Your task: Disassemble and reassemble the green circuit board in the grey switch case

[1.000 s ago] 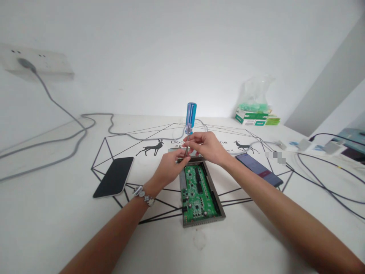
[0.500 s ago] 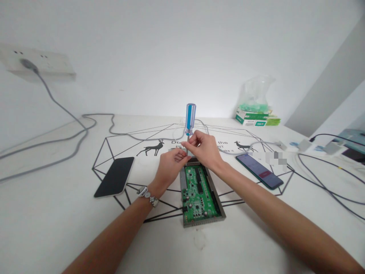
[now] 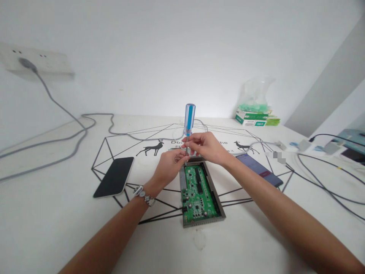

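Note:
An upright screwdriver [image 3: 189,118] with a clear and blue striped handle stands over the far left corner of a green circuit board [image 3: 204,201]. The board lies in a shallow grey metal case [image 3: 203,223]. My right hand [image 3: 210,147] pinches the screwdriver's shaft just below the handle. Lower down, close to the tip, my left hand [image 3: 169,166] has thumb and fingers closed around the shaft. Fingers partly hide the tip, and whether a screw sits under it I cannot tell.
On the white table, a dark phone [image 3: 114,177] lies to the left and another phone [image 3: 259,170] to the right, partly behind my right forearm. Boxes with a plastic bag [image 3: 253,99] stand at the back right. Grey cable [image 3: 76,148] runs along the left; chargers [image 3: 305,145] sit right.
The screwdriver's handle has turned, its blue stripe facing differently. My right hand's fingers have shifted and spread a little on the shaft. The case and board have stayed in place.

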Motion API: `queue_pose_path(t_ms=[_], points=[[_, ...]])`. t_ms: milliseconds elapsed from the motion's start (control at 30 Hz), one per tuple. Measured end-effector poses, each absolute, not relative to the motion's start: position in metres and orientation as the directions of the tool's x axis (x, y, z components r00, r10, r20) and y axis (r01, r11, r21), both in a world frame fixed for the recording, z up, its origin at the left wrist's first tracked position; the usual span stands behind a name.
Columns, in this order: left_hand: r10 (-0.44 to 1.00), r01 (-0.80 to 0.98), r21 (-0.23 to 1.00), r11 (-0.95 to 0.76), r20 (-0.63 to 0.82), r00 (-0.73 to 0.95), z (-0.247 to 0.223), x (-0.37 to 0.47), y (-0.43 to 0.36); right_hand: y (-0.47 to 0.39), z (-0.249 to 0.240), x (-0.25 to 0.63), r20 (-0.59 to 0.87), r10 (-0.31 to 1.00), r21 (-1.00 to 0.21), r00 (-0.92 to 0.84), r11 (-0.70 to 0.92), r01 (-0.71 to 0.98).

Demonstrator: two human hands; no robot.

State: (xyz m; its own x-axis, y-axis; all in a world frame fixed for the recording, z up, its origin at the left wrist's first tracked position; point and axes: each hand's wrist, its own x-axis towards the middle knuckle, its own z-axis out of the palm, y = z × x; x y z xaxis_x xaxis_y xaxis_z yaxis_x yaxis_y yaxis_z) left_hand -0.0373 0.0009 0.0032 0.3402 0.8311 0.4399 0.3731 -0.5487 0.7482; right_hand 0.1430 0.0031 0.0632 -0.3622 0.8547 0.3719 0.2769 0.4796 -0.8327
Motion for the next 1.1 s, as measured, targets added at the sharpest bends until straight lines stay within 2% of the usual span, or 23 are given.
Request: queue_pose_path(t_ms=[233,333,500,667,800,967,1100], points=[[0.838,0.342,0.787,-0.513,0.373,0.399,0.003,-0.037,0.003,0.005,0.053,0.136,0.557,0.808,-0.693,-0.193,0.58,0.428],[0.827,0.325,0.791,-0.519,0.369,0.423,0.003,-0.038,0.004,0.005,0.051,0.133,0.562,0.811,-0.7,-0.161,0.57,0.431],[0.823,0.329,0.786,-0.524,0.367,0.434,0.002,-0.038,0.005,0.005,0.055,0.136,0.52,0.825,-0.753,-0.222,0.565,0.337],[0.822,0.307,0.798,-0.519,0.366,0.436,-0.001,-0.039,0.006,0.006,0.066,0.145,0.428,0.852,-0.869,-0.302,0.48,0.123],[0.816,0.296,0.798,-0.525,0.372,0.443,-0.003,-0.04,0.007,0.008,0.07,0.148,0.414,0.837,-0.886,-0.358,0.46,0.051],[0.825,0.311,0.798,-0.516,0.365,0.431,-0.003,-0.04,0.007,0.013,0.067,0.146,0.511,0.81,-0.824,-0.286,0.557,0.105],[0.83,0.335,0.788,-0.517,0.364,0.423,-0.001,-0.037,0.005,0.012,0.064,0.138,0.638,0.753,-0.713,-0.159,0.656,0.247]])
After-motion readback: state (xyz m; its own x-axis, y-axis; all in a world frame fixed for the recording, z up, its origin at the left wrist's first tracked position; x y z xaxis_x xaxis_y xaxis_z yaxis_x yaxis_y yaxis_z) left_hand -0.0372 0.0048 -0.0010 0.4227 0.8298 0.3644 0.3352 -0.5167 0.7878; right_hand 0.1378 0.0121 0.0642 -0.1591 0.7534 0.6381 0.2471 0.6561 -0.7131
